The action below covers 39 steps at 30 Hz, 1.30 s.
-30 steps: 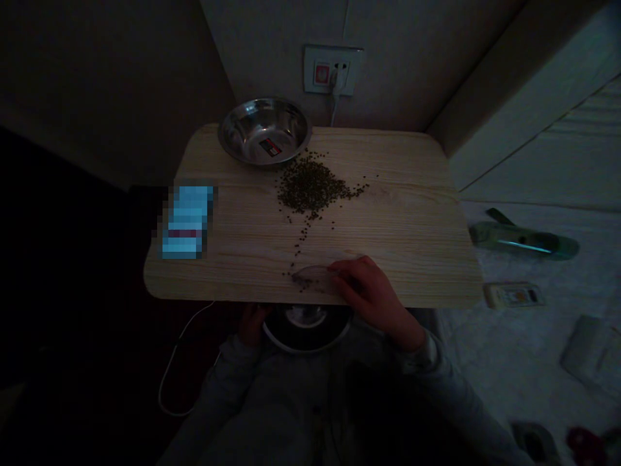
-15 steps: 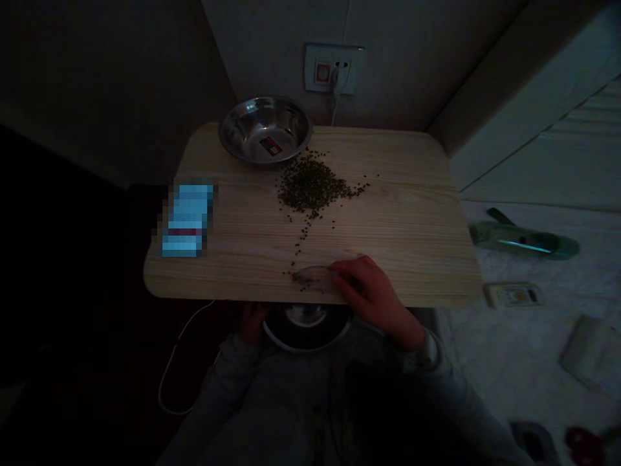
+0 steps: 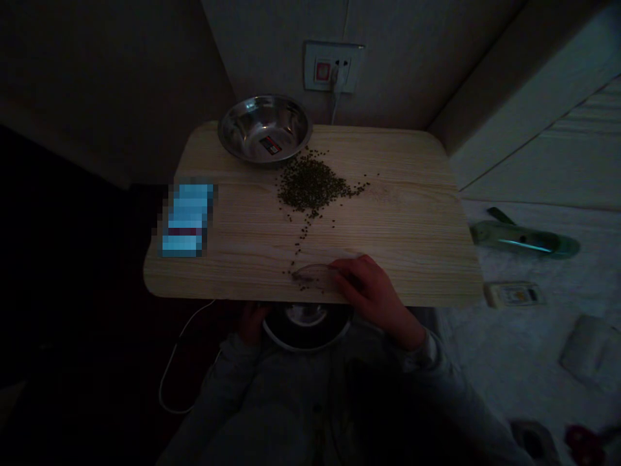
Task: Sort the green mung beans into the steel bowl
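Hardly anything has shifted since a second ago. The right hand (image 3: 366, 288) still pinches a clear piece (image 3: 317, 273) by the table's (image 3: 412, 226) near edge, beside stray beans (image 3: 303, 288); the bean pile (image 3: 311, 186) remains farther off, beside the metal bowl (image 3: 265, 131). Apart, the left hand (image 3: 250, 321) is left of the lower bowl (image 3: 306, 329), grip unclear.

Counting two hands: left hand (image 3: 252, 322), right hand (image 3: 365, 285). Two round vessels showing: steel bowl (image 3: 257, 123), lap bowl (image 3: 305, 333). Also seeing one tabletop (image 3: 402, 213), one clear piece (image 3: 317, 274), one lit screen (image 3: 187, 220), one wall plate (image 3: 353, 77), one plug (image 3: 336, 77). Seeds (image 3: 313, 184) forming one heap, stray ones running too small for counting.
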### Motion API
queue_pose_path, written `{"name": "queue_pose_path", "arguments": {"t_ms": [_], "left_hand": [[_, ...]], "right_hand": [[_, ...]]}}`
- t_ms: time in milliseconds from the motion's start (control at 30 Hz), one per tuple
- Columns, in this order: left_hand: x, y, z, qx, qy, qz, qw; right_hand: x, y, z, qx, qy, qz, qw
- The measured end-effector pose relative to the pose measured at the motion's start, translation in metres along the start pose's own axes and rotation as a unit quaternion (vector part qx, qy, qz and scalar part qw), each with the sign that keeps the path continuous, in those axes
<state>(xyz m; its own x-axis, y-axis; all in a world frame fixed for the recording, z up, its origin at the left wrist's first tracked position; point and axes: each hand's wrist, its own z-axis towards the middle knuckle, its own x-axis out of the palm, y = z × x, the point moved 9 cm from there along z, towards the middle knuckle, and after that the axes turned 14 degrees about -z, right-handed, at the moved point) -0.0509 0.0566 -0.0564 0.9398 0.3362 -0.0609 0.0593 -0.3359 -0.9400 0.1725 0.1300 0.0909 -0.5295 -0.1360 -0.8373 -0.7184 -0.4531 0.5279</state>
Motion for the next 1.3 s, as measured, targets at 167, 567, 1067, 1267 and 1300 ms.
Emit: {"name": "queue_pose_path", "arguments": {"t_ms": [167,567,1067,1267,1300], "left_hand": [[0.004,-0.008,-0.001,0.002,0.01,-0.014,1.0],[0.002,-0.008,0.0,-0.016,0.0,0.0,1.0],[-0.004,-0.002,0.0,-0.009,-0.003,0.019,1.0],[-0.003,0.003,0.001,-0.012,-0.01,0.001,1.0],[-0.003,0.003,0.001,-0.013,-0.009,0.002,1.0]], "right_hand": [[0.0,-0.001,0.0,0.003,-0.003,0.003,1.0],[0.0,-0.002,0.0,0.006,-0.003,0.008,1.0],[0.0,0.0,0.0,0.001,0.002,0.001,1.0],[0.002,0.001,0.0,-0.008,0.011,-0.001,1.0],[0.002,0.002,0.0,-0.011,0.011,-0.001,1.0]]}}
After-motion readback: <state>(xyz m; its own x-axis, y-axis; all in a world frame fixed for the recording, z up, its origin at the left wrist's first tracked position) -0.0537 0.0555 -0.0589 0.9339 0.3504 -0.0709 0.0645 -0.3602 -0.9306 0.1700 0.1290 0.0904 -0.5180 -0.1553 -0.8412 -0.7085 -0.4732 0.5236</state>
